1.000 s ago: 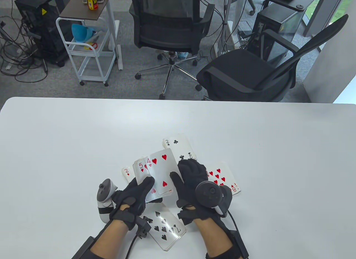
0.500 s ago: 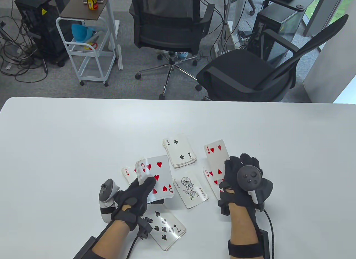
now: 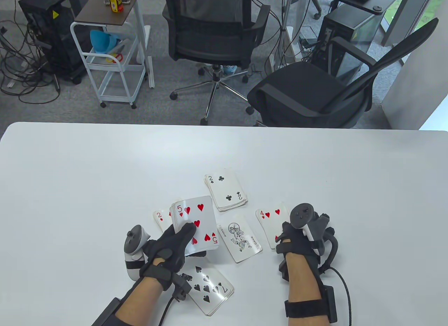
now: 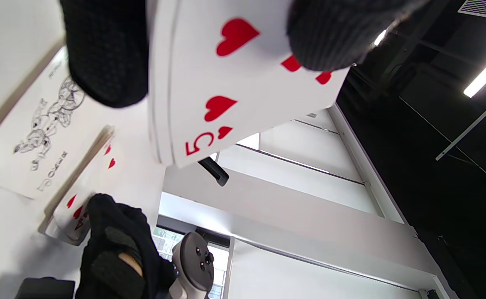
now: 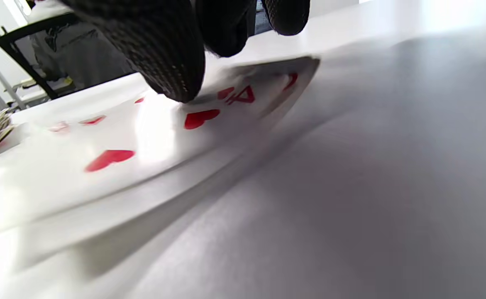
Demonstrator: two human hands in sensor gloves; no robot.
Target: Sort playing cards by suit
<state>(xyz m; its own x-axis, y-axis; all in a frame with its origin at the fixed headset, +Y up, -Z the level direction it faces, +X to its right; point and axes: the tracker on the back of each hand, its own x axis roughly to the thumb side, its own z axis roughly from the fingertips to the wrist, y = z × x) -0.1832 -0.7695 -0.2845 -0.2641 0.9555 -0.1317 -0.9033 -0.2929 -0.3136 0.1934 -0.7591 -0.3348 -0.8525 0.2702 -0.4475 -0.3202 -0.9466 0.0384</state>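
Four of hearts (image 3: 271, 222) now lowered flat onto the heart pile, covering the eight. Right hand (image 3: 301, 240) fingers (image 5: 164, 54) resting straight on it. Left hand (image 3: 168, 247) still gripping the deck (image 3: 196, 224), five uppermost.

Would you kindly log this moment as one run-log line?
left hand: holds deck, 5 of hearts on top | right hand: fingers on 4 of hearts on table

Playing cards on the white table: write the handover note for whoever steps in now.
Left hand grips the unsorted stack, red five of hearts on top.
Right hand rests fingertips on the four of hearts topping the hearts pile.
Other face-up piles: two of clubs, two of diamonds, seven of spades; black-and-white joker lies alone.
Done: four piles started.
Left: deal out the held stack.
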